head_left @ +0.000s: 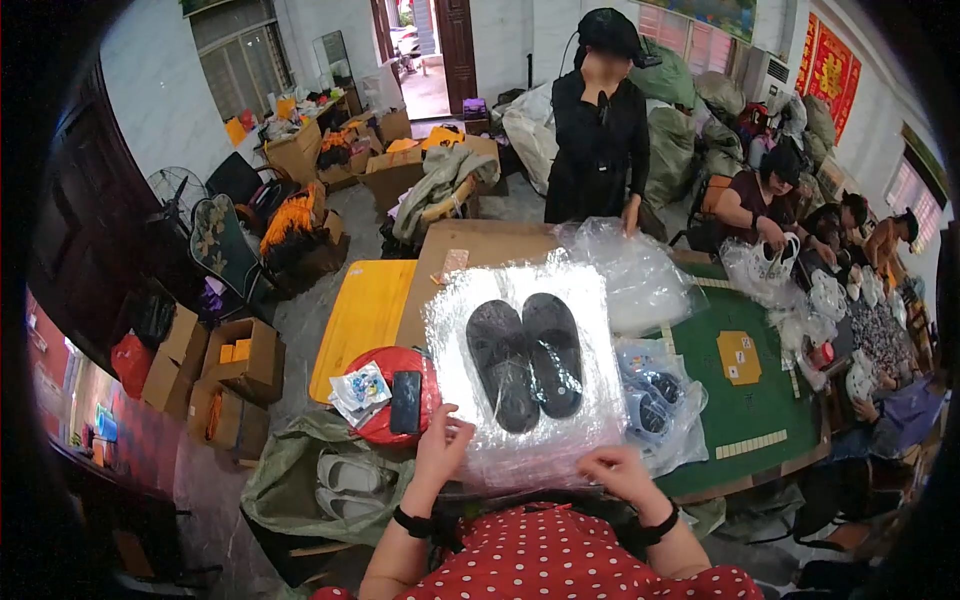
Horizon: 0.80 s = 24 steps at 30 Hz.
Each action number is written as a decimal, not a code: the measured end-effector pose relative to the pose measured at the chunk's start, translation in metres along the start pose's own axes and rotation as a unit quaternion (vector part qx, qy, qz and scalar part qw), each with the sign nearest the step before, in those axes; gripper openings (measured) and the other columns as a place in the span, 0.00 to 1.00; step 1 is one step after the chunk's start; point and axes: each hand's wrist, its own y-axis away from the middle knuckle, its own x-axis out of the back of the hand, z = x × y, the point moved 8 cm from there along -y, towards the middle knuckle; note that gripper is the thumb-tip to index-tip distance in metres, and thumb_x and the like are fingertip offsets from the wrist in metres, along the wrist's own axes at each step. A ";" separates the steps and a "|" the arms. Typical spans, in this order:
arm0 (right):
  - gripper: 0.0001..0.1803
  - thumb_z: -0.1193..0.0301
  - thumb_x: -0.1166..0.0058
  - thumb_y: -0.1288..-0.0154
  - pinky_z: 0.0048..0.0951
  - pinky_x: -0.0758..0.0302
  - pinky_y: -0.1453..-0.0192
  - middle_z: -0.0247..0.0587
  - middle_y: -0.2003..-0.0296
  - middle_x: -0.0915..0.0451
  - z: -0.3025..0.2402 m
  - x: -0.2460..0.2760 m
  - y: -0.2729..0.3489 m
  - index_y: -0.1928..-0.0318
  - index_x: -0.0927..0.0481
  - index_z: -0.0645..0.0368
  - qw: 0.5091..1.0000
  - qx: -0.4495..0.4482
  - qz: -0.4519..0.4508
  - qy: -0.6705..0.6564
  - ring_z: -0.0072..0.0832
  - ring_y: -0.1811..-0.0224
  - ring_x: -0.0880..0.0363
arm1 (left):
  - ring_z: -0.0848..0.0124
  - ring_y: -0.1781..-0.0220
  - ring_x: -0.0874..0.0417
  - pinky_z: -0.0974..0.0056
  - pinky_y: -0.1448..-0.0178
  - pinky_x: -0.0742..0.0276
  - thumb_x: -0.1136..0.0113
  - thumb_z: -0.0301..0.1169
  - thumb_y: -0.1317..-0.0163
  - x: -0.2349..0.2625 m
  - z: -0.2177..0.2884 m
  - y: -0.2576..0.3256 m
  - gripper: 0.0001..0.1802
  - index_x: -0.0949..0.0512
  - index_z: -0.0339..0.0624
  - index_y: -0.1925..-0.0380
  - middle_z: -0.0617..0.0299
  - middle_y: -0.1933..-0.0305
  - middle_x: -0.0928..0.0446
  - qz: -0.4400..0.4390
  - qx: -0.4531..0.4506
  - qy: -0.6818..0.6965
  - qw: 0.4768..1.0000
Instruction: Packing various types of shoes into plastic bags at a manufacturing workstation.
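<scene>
Both hands, left hand [441,446] and right hand [616,468], pinch the clear bag's [520,300] near edge; black slippers [524,360] lie beyond

This is a small packing workshop set up in a plain tiled room. Open brown cardboard boxes [245,365] crowd the floor, bulging grey-green sacks [672,140] pile against the far wall, and several people [597,120] stand or sit round the long desk [480,245], where clear plastic bags [630,270] and a pair of black rubber slippers [525,360] lie.
</scene>
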 end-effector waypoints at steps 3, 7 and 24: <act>0.09 0.71 0.40 0.35 0.25 0.27 0.67 0.35 0.74 0.19 0.021 0.082 -0.002 0.65 0.16 0.66 0.960 0.007 0.266 0.083 0.19 0.72 0.24 | 0.69 0.70 0.17 0.64 0.61 0.22 0.35 0.41 0.39 -0.019 -0.025 -0.003 0.31 0.33 0.38 0.40 0.57 0.70 0.18 -0.038 0.127 0.049 0.990; 0.17 0.68 0.39 0.36 0.24 0.28 0.66 0.36 0.73 0.19 0.034 0.105 -0.040 0.50 0.22 0.65 0.943 -0.025 0.305 0.127 0.21 0.73 0.24 | 0.73 0.71 0.18 0.65 0.63 0.23 0.35 0.38 0.39 -0.041 -0.024 -0.008 0.41 0.44 0.37 0.32 0.58 0.72 0.18 -0.063 0.061 -0.002 0.996; 0.25 0.79 0.41 0.45 0.38 0.24 0.50 0.42 0.48 0.23 -0.005 0.075 -0.005 0.44 0.24 0.52 0.876 0.205 0.208 0.385 0.41 0.55 0.23 | 0.63 0.53 0.21 0.61 0.49 0.25 0.36 0.23 0.46 0.028 -0.007 0.027 0.32 0.31 0.39 0.38 0.54 0.52 0.22 0.048 -0.158 -0.115 0.980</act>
